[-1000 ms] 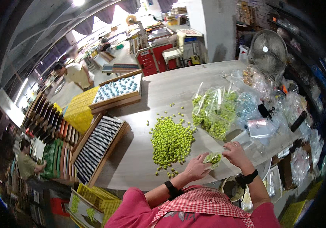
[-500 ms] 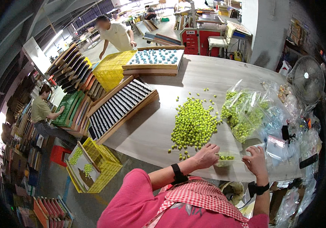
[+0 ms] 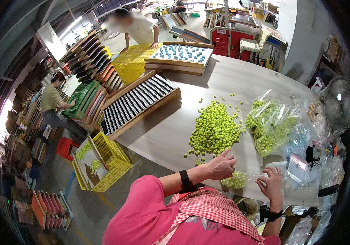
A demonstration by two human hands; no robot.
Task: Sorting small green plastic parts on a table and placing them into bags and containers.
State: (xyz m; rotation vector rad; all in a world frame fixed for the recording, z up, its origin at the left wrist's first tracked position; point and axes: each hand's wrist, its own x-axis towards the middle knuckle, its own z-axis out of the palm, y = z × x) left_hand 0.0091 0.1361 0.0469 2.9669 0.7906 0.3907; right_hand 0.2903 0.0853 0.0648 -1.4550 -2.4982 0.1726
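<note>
A small clear plastic bag [image 3: 234, 182] with green beads in its bottom lies at the table's near edge. My left hand [image 3: 221, 166] is curled over the bag's left end, its fingertips partly hidden. At the other end, my right hand [image 3: 270, 183] pinches the clear film between thumb and forefinger, the other fingers raised. The film stretches taut between both hands. Just beyond my left hand spreads a heap of loose green beads [image 3: 216, 128]. To its right sits a large clear bag [image 3: 271, 126] full of similar beads.
Wooden-framed trays hold rows of dark-and-white pieces [image 3: 140, 104] and blue pieces [image 3: 181, 53]. Crumpled plastic bags [image 3: 305, 159] and a fan [image 3: 336, 100] are at the right. A yellow crate [image 3: 115, 163] stands at the left. Two people, one in a cream shirt [image 3: 140, 30], work beyond.
The view has shifted, moving the scene rightward. The small bag's bead-filled part now hangs lower and nearer me, with its film drawn out between my hands. The person in the cream shirt leans over the yellow crate.
</note>
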